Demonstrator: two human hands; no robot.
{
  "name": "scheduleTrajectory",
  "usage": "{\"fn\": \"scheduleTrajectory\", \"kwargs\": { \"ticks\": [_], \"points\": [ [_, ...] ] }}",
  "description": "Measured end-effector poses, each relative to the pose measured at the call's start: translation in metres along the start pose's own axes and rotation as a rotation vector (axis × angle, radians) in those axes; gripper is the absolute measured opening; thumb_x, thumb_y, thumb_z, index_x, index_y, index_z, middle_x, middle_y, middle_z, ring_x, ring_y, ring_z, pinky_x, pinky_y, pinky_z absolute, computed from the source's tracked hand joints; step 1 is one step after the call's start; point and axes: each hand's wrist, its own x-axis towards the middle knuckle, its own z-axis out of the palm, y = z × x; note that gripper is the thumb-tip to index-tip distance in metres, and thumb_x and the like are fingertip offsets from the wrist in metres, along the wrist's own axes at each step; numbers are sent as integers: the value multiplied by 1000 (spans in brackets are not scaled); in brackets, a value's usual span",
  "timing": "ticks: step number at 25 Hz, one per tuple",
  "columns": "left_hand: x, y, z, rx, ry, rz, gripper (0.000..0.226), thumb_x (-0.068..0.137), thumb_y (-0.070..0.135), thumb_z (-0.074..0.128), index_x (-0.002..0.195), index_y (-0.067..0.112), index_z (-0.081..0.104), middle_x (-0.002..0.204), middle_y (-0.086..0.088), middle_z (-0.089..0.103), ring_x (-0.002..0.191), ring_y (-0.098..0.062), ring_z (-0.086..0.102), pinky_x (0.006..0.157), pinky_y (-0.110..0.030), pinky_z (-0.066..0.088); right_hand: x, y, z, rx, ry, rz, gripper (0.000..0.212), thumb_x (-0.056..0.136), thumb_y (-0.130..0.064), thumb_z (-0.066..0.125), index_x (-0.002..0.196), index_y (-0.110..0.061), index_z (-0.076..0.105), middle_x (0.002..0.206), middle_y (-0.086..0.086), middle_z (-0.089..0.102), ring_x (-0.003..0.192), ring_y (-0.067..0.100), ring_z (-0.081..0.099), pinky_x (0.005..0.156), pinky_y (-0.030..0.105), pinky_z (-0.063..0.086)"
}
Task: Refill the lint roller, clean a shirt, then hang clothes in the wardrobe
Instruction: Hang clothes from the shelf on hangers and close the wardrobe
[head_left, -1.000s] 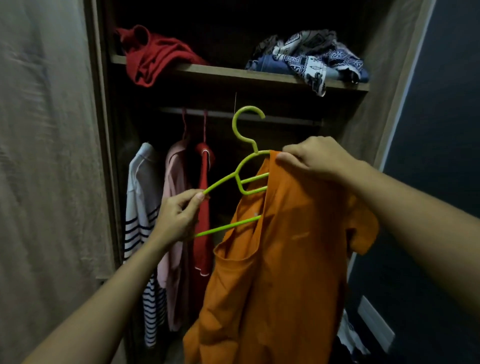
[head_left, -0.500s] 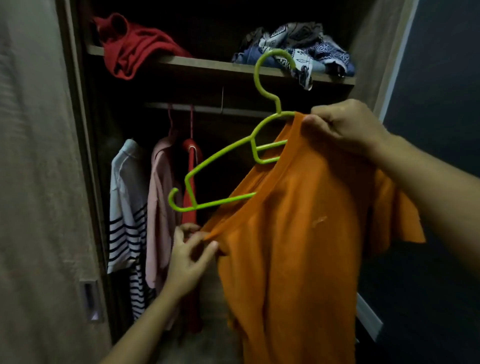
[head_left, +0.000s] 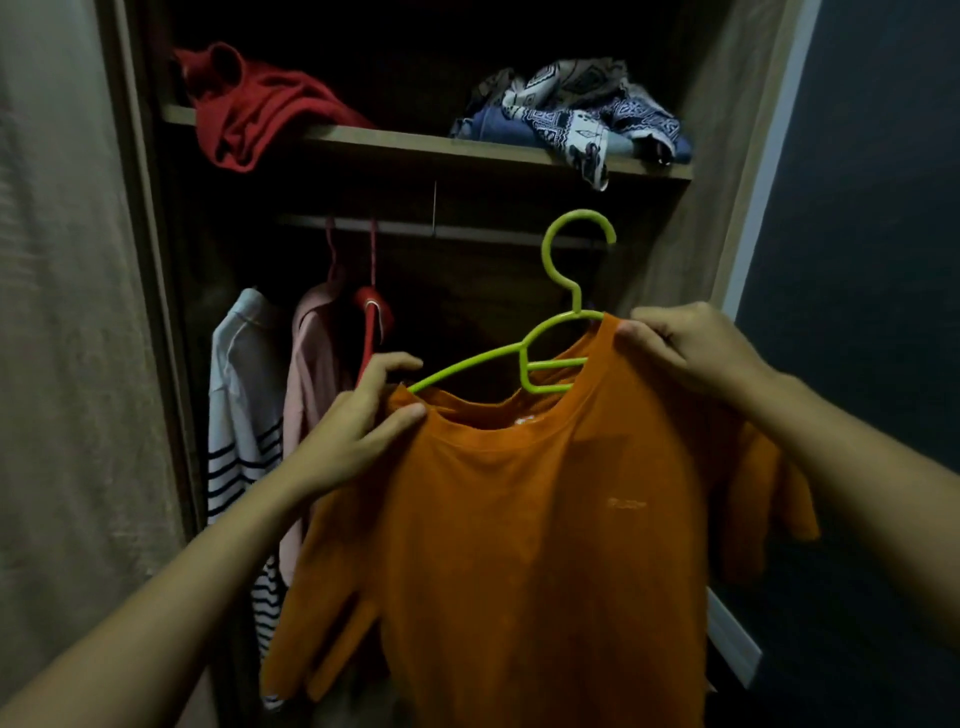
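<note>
We hold an orange T-shirt (head_left: 545, 519) up in front of the open wardrobe (head_left: 722, 156), its front toward us and a small pale logo on the chest. A lime-green hanger (head_left: 524, 358) sits partly inside the neck opening: its right arm is tucked under the fabric at the shoulder, while its left arm pokes out bare above the collar, and its hook stands upright, level with the hanging rail (head_left: 441, 231) but not on it. Our left hand (head_left: 358, 436) pinches the left side of the collar between thumb and fingers, right beside the bare end of the hanger. Our right hand (head_left: 691, 353) is closed on the shirt's right shoulder, gripping fabric where the hanger runs beneath it. Behind the shirt, on the rail, hang a white top with dark stripes (head_left: 244, 415), a pale pink garment (head_left: 311, 374) and a red one (head_left: 371, 322), side by side at the left end. On the shelf (head_left: 415, 143) above lie a crumpled red garment (head_left: 254, 109) at the left and a pile of patterned blue-and-white cloth (head_left: 576, 114) at the right, one corner drooping over the shelf edge.
</note>
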Motion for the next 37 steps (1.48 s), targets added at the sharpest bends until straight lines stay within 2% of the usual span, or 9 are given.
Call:
{"fn": "scheduleTrajectory", "kwargs": {
  "ticks": [5,9,12,19,23,26,30,33,37],
  "points": [
    [25,21,1,92,-80,26,50,91,31,57,131,41,30,65,-12,53,61,-16,56,62,-34,46,-2,-19,20,115,-47,-13,30,94,-44,31,82,-28,54,62,-14,47,60,-2,48,56,15,31],
    [35,11,-22,465,219,-131,63,82,11,61,133,32,31,79,-8,61,79,-32,63,66,-35,46,-20,-8,23,255,-25,141,30,91,-47,29,79,-33,53,69,-7,55,65,7,56,58,22,41],
    [35,9,-28,511,243,-133,61,80,12,64,129,32,34,88,-13,64,88,-37,63,74,-45,52,-36,-6,35,359,-118,194,29,90,-45,28,78,-32,52,76,1,58,71,13,58,64,27,46],
    [30,0,-88,174,-327,-248,39,78,57,62,108,32,61,102,4,67,92,-8,65,81,-34,57,-44,-5,59,532,101,316,31,99,-30,34,73,-21,51,65,6,52,61,21,53,58,28,42],
    [12,5,-85,-14,-68,-281,24,87,42,57,87,21,69,81,5,71,73,-8,68,63,-18,55,-25,-16,56,413,93,368,24,98,-29,40,98,-13,58,95,12,56,91,25,54,80,42,44],
    [1,15,-78,167,123,-323,23,89,37,58,71,24,66,63,12,66,60,0,60,49,-9,40,-3,-48,54,399,88,350,34,92,-20,54,125,-13,48,122,9,48,117,21,47,99,39,41],
    [-6,50,-63,451,218,-316,36,88,41,58,57,23,54,48,5,52,54,-4,54,43,-20,31,23,-113,64,1021,-259,460,41,96,-31,45,133,-15,41,122,3,56,101,13,58,92,30,45],
    [5,79,-25,641,273,-313,39,90,41,55,56,26,42,54,8,46,58,-13,52,50,-28,31,47,-124,72,1417,-290,699,43,98,-37,39,134,-14,39,122,10,51,100,18,61,83,26,48],
    [22,87,21,602,284,-394,42,91,56,41,65,23,48,62,2,56,71,-28,58,59,-35,35,71,-103,83,1505,-181,819,17,95,-39,46,92,-23,51,92,2,55,74,8,56,66,23,44]
  ]
}}
